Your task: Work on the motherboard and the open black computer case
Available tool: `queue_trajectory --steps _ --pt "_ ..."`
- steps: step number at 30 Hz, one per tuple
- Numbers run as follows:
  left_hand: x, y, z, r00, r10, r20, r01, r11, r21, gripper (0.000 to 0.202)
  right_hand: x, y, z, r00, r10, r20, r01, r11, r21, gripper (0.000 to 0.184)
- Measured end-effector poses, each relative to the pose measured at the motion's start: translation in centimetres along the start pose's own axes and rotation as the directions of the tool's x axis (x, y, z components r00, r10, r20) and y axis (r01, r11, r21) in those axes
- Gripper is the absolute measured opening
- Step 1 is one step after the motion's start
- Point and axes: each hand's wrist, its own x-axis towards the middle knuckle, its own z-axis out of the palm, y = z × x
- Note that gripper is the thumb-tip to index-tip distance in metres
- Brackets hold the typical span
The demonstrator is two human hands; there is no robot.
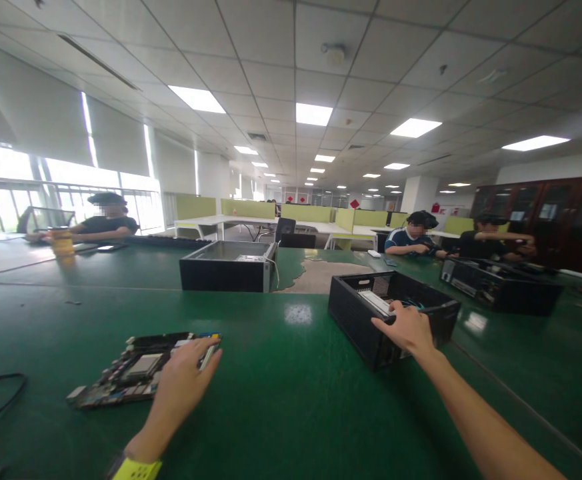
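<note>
A motherboard [143, 365] lies flat on the green table at the left, a pale square block near its middle. My left hand [188, 367] is closed around its right end, fingers over the top and thumb at the near corner; a light strip shows between them. On the right, an open black computer case [355, 333] stands slightly turned, with a perforated panel, a white slotted part and thin cables inside. My right hand [408, 327] grips its near rim, thumb outside and fingertips reaching over the edge. The fingertips inside are partly hidden.
Another open case [225, 273] sits mid-table beside a torn patch [311, 275] of table covering. A third case [501, 283] stands far right near two seated people. One person [107, 217] sits back left behind an amber cup [62, 241]. A black cable [8, 380] lies at the left edge.
</note>
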Motion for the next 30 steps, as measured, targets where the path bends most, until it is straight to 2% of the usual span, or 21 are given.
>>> queue_trajectory --steps 4,7,9,10,12,14,15,16,18,20,22,24,27,30 --pt "0.7 8.8 0.8 0.980 0.184 0.074 -0.158 0.949 -0.274 0.036 -4.0 -1.5 -1.9 0.993 -0.090 -0.075 0.096 0.992 0.087 0.053" --pt "2.3 15.7 0.4 0.918 0.367 0.150 -0.266 0.850 -0.455 0.033 -7.2 -3.0 -4.2 0.981 -0.191 -0.025 0.193 0.971 0.144 0.049" --pt "3.8 19.6 0.2 0.843 0.503 0.193 -0.342 0.777 -0.529 0.034 -9.3 -4.1 -5.9 0.955 -0.294 0.023 0.287 0.943 0.167 0.047" --pt "4.4 21.2 0.2 0.789 0.574 0.219 -0.392 0.745 -0.540 0.035 -10.4 -4.7 -6.7 0.935 -0.351 0.044 0.338 0.923 0.184 0.046" --pt "5.1 23.3 0.5 0.643 0.704 0.302 -0.508 0.686 -0.521 0.035 -12.6 -5.8 -8.3 0.885 -0.458 0.085 0.428 0.871 0.240 0.044" --pt "4.8 24.2 0.8 0.492 0.771 0.405 -0.609 0.637 -0.472 0.030 -14.7 -6.9 -9.7 0.838 -0.533 0.119 0.477 0.821 0.313 0.044" --pt "4.3 24.2 0.6 0.450 0.775 0.445 -0.639 0.627 -0.446 0.027 -15.5 -7.4 -10.3 0.821 -0.554 0.138 0.483 0.803 0.348 0.045" --pt "3.6 24.0 0.3 0.434 0.768 0.472 -0.654 0.628 -0.421 0.025 -16.2 -7.9 -11.0 0.807 -0.568 0.160 0.479 0.789 0.384 0.046" --pt "2.0 23.0 -1.3 0.449 0.749 0.488 -0.648 0.649 -0.399 0.030 -16.7 -8.5 -12.5 0.779 -0.595 0.197 0.461 0.757 0.464 0.042" --pt "0.3 21.6 -3.7 0.464 0.735 0.494 -0.624 0.667 -0.408 0.031 -16.3 -8.7 -14.0 0.740 -0.635 0.220 0.451 0.712 0.538 0.035" --pt "-1.1 20.2 -6.5 0.467 0.712 0.524 -0.595 0.691 -0.410 0.028 -15.0 -8.6 -15.4 0.716 -0.656 0.238 0.451 0.696 0.559 0.031" --pt "-2.1 19.0 -9.3 0.472 0.670 0.573 -0.560 0.730 -0.393 0.027 -13.2 -8.3 -16.3 0.712 -0.647 0.272 0.456 0.721 0.522 0.030" --pt "-2.7 18.5 -12.2 0.481 0.583 0.654 -0.518 0.791 -0.324 0.023 -10.4 -8.6 -15.9 0.672 -0.651 0.353 0.511 0.753 0.414 0.032" --pt "-1.9 19.5 -12.6 0.501 0.501 0.705 -0.543 0.817 -0.195 0.017 -8.8 -10.1 -13.3 0.614 -0.631 0.474 0.601 0.763 0.237 0.033"
